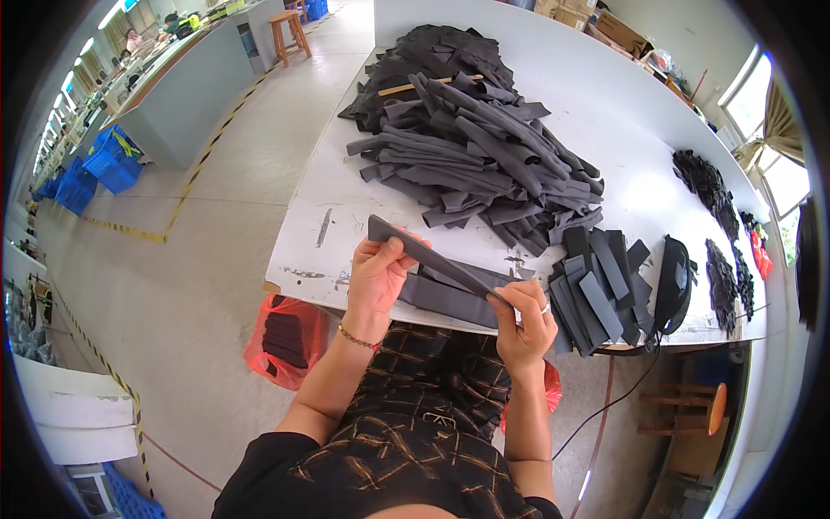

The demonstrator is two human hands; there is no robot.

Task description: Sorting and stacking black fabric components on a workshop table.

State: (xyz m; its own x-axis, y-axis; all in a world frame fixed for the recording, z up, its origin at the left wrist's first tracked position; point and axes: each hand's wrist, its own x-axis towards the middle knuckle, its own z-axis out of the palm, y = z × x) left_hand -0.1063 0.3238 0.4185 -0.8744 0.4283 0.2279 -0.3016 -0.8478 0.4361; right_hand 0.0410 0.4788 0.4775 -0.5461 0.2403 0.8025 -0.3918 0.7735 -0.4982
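Observation:
A dark grey fabric strip point(443, 264) is stretched slantwise between my two hands, just above the table's near edge. My left hand point(379, 270) pinches its upper left end between thumb and fingers. Its lower right end is gripped by my right hand point(526, 322), which has a ring on one finger. Beneath the strip, more flat grey strips point(432, 298) lie along the edge, partly covered by my hands. To the right is a loose stack of short flat grey pieces point(596, 294). Farther back rises a big heap of long, curled grey strips point(471, 160).
The white table point(328, 186) has worn marks. On its right sit a black curved object point(673, 285), near a hanging cord, and dark scraps point(705, 186). Below the table are a red plastic bag point(259, 346) of dark pieces and a wooden stool point(713, 408). Blue crates point(112, 160) stand left.

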